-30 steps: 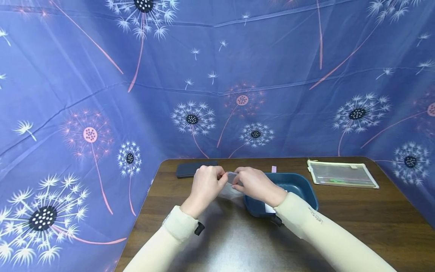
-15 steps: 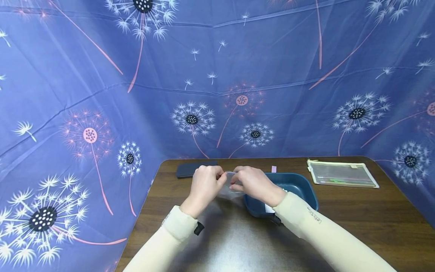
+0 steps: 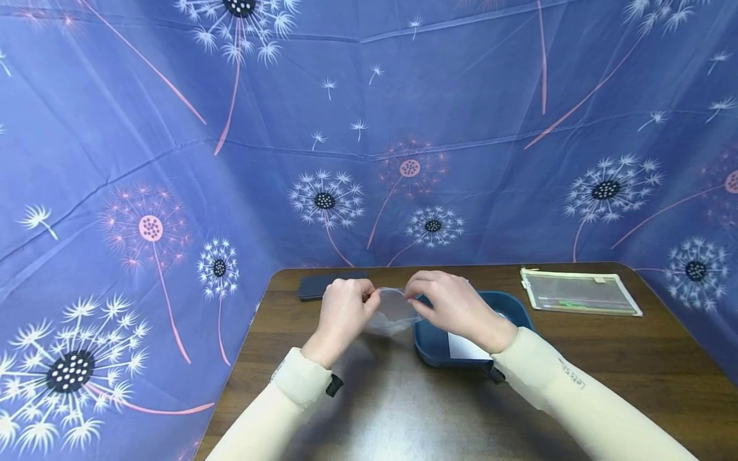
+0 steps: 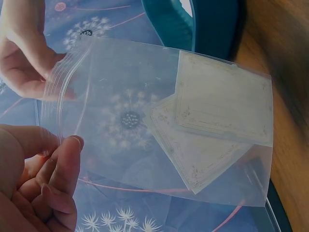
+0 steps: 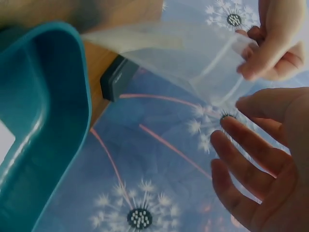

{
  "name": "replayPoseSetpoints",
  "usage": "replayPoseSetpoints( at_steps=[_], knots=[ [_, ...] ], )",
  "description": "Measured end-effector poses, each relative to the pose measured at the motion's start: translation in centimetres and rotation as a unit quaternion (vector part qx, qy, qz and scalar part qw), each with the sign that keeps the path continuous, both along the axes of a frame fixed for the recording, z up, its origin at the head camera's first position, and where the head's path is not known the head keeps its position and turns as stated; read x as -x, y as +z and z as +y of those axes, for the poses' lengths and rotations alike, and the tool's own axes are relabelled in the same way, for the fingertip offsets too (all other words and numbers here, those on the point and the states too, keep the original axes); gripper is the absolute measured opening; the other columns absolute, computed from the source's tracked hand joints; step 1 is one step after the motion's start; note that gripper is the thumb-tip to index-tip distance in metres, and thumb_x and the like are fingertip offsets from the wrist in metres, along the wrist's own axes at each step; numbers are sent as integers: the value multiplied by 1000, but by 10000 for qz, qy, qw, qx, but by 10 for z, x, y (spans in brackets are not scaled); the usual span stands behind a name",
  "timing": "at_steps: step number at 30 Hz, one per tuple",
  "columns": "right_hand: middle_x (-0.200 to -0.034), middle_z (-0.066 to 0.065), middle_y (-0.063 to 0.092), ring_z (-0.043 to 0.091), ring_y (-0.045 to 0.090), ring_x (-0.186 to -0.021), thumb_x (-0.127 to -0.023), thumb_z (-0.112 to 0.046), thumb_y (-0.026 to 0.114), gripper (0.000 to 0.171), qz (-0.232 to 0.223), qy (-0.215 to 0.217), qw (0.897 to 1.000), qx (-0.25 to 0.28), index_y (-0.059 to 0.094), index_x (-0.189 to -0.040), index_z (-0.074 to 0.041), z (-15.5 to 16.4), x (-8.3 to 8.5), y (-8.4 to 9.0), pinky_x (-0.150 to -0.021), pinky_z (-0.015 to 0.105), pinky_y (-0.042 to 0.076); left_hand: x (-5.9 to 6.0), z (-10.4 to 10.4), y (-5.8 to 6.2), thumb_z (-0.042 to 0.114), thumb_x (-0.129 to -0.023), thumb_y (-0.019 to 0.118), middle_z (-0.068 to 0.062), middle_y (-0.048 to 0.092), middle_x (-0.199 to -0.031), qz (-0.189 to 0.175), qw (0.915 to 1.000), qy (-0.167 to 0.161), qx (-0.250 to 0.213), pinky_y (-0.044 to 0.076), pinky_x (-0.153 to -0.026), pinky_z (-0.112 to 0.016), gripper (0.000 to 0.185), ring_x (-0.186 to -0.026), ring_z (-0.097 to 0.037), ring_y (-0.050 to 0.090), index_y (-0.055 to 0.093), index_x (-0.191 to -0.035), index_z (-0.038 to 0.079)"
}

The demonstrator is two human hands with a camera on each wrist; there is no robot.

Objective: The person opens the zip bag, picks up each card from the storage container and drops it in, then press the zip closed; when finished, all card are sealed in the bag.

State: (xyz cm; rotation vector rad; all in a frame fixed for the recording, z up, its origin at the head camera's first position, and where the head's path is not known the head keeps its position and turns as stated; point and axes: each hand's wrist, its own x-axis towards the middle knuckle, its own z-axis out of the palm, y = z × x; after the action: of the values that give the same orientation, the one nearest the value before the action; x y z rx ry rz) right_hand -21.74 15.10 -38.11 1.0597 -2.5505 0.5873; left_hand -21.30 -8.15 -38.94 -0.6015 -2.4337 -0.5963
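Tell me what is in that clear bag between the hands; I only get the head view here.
Observer: The left wrist view shows two pale cards with ornate borders inside the clear bag. They overlap, at the end away from the zip.
Operator: Give me the grip on it.
Observer: Both hands are at the zip strip edge. The right hand pinches it from one side, and the left hand has its thumb tip at the other.
Operator: Report the right hand's other fingers.
Observer: The right wrist view shows those fingers spread straight, off the bag.
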Motion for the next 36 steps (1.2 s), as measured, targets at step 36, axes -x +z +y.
replayPoseSetpoints(
  at_steps=[36],
  knots=[
    [-100, 9, 76, 26, 72, -89, -84, -15, 88, 26, -2052, -1208, 9537, -1837, 78, -106, -4, 87, 50, -83, -79, 47, 58, 1, 1, -2, 12, -88, 80, 11, 61, -56, -197, 9998, -32, 19, 41, -49, -26, 23, -47, -3, 47, 73, -67, 19]
  ],
)
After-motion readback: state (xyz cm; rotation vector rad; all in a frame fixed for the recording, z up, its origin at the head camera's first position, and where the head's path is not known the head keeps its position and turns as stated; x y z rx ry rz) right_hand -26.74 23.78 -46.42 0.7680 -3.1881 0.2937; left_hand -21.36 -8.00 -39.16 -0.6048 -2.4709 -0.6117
